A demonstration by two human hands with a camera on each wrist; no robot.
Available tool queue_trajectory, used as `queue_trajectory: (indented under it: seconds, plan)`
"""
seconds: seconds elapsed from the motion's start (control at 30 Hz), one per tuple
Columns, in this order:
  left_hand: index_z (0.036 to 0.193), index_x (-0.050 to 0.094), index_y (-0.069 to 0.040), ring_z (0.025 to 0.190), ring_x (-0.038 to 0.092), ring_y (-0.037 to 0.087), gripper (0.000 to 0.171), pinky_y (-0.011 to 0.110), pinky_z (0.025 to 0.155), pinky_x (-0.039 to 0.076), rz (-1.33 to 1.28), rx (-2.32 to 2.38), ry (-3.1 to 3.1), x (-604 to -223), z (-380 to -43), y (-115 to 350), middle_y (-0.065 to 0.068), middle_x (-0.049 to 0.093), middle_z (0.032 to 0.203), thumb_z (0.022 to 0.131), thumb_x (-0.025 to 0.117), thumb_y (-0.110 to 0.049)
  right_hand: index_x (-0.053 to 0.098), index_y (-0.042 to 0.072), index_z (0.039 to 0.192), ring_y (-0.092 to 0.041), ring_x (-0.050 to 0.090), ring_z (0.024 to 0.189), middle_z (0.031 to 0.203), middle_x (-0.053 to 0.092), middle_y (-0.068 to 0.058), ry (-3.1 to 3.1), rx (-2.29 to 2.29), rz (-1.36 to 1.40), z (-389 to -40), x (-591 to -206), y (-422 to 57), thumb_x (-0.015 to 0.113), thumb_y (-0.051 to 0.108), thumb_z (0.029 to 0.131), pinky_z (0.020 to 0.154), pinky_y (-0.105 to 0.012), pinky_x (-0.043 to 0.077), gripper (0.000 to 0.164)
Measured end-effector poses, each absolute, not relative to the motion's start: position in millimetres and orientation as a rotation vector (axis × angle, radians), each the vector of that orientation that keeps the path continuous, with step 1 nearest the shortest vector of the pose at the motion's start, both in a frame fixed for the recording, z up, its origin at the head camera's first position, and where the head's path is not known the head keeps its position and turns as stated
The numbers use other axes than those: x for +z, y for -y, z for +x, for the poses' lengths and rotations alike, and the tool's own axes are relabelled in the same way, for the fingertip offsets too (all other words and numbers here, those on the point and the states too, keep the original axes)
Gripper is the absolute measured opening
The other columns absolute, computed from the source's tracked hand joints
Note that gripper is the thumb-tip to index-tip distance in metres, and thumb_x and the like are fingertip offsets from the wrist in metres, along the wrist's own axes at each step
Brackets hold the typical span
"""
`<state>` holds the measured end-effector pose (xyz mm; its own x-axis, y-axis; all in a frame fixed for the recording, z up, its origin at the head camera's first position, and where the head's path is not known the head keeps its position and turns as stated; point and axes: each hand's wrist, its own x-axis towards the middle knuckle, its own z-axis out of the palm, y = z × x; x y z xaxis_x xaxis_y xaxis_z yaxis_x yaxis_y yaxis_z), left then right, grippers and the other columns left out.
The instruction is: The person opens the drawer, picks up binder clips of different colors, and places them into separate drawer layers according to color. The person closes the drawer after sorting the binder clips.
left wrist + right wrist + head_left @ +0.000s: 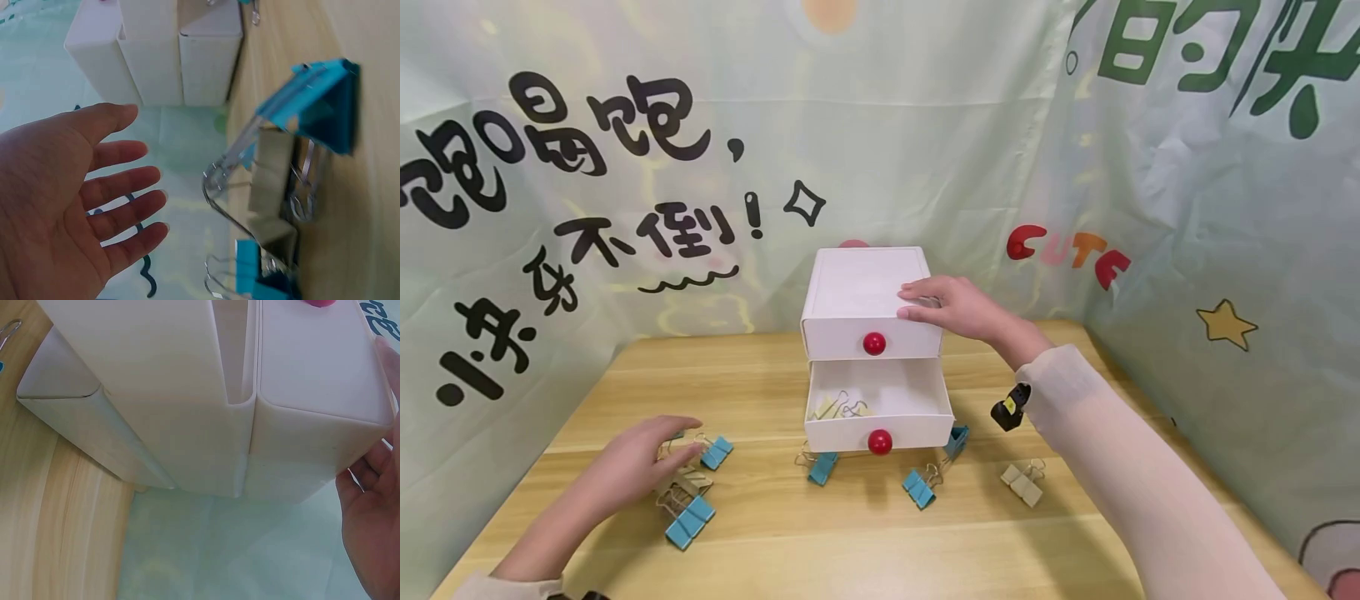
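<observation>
A white desktop drawer box (865, 283) stands upright with one drawer (842, 432) pulled out. Cream binder clips (827, 408) lie inside that drawer. My right hand (951, 307) rests on the right side of the box's top, fingers extended; in the right wrist view only part of it shows at the box edge. My left hand (632, 462), fingers loosely straight and holding nothing, is over a group of clips at the left. Among these are a large blue binder clip (689, 522), a smaller blue clip (717, 452) and a cream clip (272, 172).
In front of the box lie a blue clip (823, 468), another blue clip (919, 489) and one by the drawer's right corner (956, 442). Further right is a cream clip (1022, 485). A printed cloth (925, 150) hangs behind and beside the wooden table (880, 550).
</observation>
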<state>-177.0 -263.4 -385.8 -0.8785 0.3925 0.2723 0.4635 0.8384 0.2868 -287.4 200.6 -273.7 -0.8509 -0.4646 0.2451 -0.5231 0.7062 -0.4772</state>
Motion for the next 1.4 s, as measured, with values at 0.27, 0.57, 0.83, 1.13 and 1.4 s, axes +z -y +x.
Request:
queue_trajectory:
  seconds: [0.27, 0.57, 0.83, 1.13, 1.4]
  plan:
    - [0.123, 0.064, -0.004, 0.116, 0.055, 0.046, 0.044, 0.063, 0.094, 0.042, -0.612, -0.501, 2.854, -402.5, -168.5, 285.4, 0.020, 0.062, 0.125, 0.094, 0.066, -0.037, 0.063, 0.018, 0.134, -0.027, 0.044, 0.134, 0.142, 0.053, -0.002, 2.810, 0.845, 0.809, -286.8, -274.1, -198.2, 0.068, 0.052, 0.088, 0.106, -0.050, 0.039, 0.058]
    - [0.118, 0.067, -0.006, 0.109, 0.058, 0.045, 0.041, 0.062, 0.090, 0.045, -0.628, -0.447, 2.877, -422.2, -164.7, 296.5, 0.017, 0.065, 0.118, 0.090, 0.071, -0.035, 0.063, 0.018, 0.133, -0.026, 0.044, 0.133, 0.142, 0.053, -0.002, 2.803, 0.849, 0.808, -287.3, -274.6, -197.2, 0.068, 0.051, 0.088, 0.106, -0.049, 0.039, 0.056]
    - [0.121, 0.067, -0.005, 0.108, 0.061, 0.042, 0.044, 0.059, 0.090, 0.047, -0.620, -0.448, 2.886, -424.5, -161.3, 294.1, 0.016, 0.067, 0.117, 0.090, 0.070, -0.037, 0.062, 0.017, 0.134, -0.027, 0.044, 0.134, 0.142, 0.053, -0.003, 2.800, 0.849, 0.820, -285.2, -273.8, -197.0, 0.068, 0.050, 0.088, 0.106, -0.050, 0.038, 0.057]
    - [0.125, 0.063, -0.005, 0.110, 0.059, 0.042, 0.053, 0.059, 0.089, 0.047, -0.582, -0.449, 3.009, -429.4, -170.2, 283.4, 0.017, 0.064, 0.120, 0.087, 0.073, -0.040, 0.062, 0.017, 0.134, -0.027, 0.043, 0.134, 0.143, 0.053, -0.002, 2.803, 0.850, 0.801, -284.5, -272.9, -199.3, 0.068, 0.051, 0.088, 0.107, -0.051, 0.038, 0.057]
    - [0.114, 0.067, -0.010, 0.103, 0.062, 0.039, 0.040, 0.061, 0.083, 0.048, -0.637, -0.317, 3.015, -434.3, -176.6, 276.1, 0.011, 0.066, 0.113, 0.080, 0.081, -0.025, 0.063, 0.016, 0.133, -0.027, 0.044, 0.134, 0.142, 0.054, -0.003, 2.793, 0.856, 0.810, -283.3, -273.2, -199.8, 0.068, 0.050, 0.088, 0.107, -0.049, 0.038, 0.056]
